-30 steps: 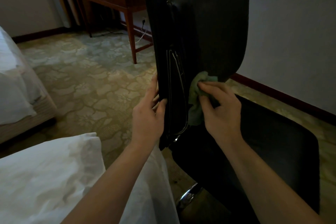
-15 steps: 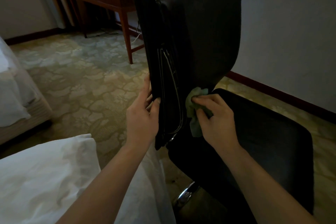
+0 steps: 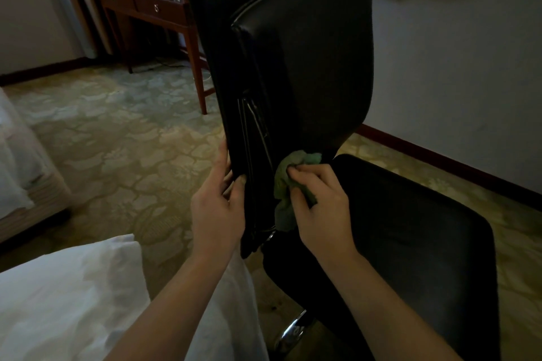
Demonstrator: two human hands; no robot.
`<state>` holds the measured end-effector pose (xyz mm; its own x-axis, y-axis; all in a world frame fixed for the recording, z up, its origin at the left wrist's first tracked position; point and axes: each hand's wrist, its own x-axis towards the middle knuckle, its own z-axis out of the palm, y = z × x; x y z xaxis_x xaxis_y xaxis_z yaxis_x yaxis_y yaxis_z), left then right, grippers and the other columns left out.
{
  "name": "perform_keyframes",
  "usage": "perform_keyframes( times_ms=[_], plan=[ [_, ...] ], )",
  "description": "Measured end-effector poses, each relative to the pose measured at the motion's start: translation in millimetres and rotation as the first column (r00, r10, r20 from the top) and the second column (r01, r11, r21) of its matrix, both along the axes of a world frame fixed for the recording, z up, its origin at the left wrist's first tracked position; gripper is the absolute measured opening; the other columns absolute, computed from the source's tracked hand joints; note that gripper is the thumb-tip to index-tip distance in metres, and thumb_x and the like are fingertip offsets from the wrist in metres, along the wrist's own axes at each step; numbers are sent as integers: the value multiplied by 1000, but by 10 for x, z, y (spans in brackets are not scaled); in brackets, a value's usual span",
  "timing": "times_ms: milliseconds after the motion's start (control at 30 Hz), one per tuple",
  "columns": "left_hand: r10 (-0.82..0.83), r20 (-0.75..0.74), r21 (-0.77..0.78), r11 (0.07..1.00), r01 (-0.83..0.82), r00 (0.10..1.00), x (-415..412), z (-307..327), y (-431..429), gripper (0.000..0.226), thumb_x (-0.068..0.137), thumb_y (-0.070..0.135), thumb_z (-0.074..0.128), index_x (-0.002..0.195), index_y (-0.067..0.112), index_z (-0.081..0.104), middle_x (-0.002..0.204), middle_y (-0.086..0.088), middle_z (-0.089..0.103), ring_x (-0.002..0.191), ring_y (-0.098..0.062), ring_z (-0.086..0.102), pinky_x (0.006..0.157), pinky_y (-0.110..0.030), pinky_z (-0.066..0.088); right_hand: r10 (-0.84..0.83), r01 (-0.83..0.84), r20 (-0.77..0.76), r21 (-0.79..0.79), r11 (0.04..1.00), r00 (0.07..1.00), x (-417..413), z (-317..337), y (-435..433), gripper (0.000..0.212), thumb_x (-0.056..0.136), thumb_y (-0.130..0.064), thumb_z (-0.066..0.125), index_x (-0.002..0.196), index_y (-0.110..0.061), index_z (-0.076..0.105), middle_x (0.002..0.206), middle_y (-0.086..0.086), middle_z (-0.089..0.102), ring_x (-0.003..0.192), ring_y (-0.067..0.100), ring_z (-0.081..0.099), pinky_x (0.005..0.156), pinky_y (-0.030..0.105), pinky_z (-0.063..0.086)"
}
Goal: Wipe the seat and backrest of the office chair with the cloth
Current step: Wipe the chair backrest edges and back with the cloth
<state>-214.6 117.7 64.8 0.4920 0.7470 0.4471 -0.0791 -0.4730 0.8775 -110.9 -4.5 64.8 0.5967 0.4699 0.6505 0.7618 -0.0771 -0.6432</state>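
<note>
Cloth (image 3: 284, 180) and right hand (image 3: 321, 204) lower on backrest (image 3: 311, 67)

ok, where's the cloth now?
Head view, centre: right hand grips the cloth against the bottom of the backrest, just above the seat.

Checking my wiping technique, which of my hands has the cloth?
Your right hand grips the green cloth against the lower end of the backrest; the left hand holds only its side edge.
</note>
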Motion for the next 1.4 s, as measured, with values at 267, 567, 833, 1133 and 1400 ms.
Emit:
perform_keyframes(
  times_ms=[267, 567, 833, 1133, 1400],
  plan=[
    [10, 3, -9, 1000, -10, 1000, 0, 36, -35, 69, 101, 7, 57, 145, 53, 32, 124, 25, 62, 117, 6, 61, 94, -12, 50, -60, 58, -17, -126, 990, 998, 214, -23, -258, 30, 90, 2, 65, 116, -12, 71, 115, -4, 59, 107, 9, 60, 95, 27, 53],
    [20, 17, -22, 1000, -20, 1000, 8, 26, -62, 69, 101, 2, 55, 142, 52, 32, 132, 13, 61, 116, 14, 58, 91, -7, 48, 15, -15, 35, 6, 1000, 999, 21, 393, 15, 28, 91, 1, 64, 116, -9, 71, 115, -4, 58, 109, 2, 57, 97, 13, 45],
    [18, 7, -32, 999, -17, 1000, -3, 34, -58, 65, 102, 5, 55, 148, 44, 33, 131, 14, 62, 118, 9, 59, 93, -9, 49, 36, -37, -7, -34, 999, 999, 22, -60, -51, 27, 89, 3, 67, 113, -8, 70, 114, -6, 56, 109, 7, 58, 94, 25, 53],
    [-38, 22, -94, 995, 40, 999, -21, 42, -31, 69, 98, -1, 58, 148, 42, 36, 112, 35, 66, 117, 4, 62, 95, -16, 51, -28, 20, -91, -83, 996, 995, 125, 26, -212, 28, 90, 1, 66, 114, -12, 70, 112, 0, 59, 103, 1, 58, 94, 9, 43],
    [-29, 37, -109, 994, 32, 999, -35, 58, -41, 71, 98, -4, 58, 145, 45, 37, 124, 24, 63, 118, 2, 62, 95, -19, 53, 9, -9, -24, 3, 1000, 1000, 58, 232, 24, 27, 91, 0, 64, 115, -10, 70, 115, -4, 56, 106, -9, 53, 95, 8, 42]
  ],
)
